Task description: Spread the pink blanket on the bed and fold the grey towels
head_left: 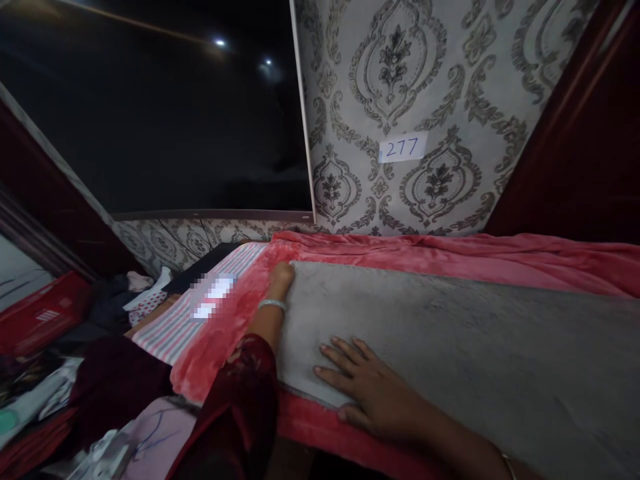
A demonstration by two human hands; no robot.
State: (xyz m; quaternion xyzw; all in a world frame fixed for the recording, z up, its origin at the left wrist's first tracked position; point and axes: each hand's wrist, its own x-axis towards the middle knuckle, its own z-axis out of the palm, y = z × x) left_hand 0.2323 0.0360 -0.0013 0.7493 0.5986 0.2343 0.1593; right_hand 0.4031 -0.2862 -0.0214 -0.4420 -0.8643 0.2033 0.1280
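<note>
A long grey piece of cloth [450, 333] lies flat over a red plush blanket [240, 293]. At the cloth's far left corner, my left hand [281, 277] is closed on its edge, with the fingertips hidden from view. My right hand [370, 390] rests palm down on the cloth near its front edge, fingers spread. The red blanket shows along the back, left and front of the grey cloth, and is rumpled at the back.
A striped cloth [173, 327] lies left of the blanket, partly under a blurred patch. Piled clothes [120, 380] and a red box [45, 313] fill the left side. A large dark screen [165, 113] hangs on the patterned wall [340, 160], near a paper marked 277 [403, 147].
</note>
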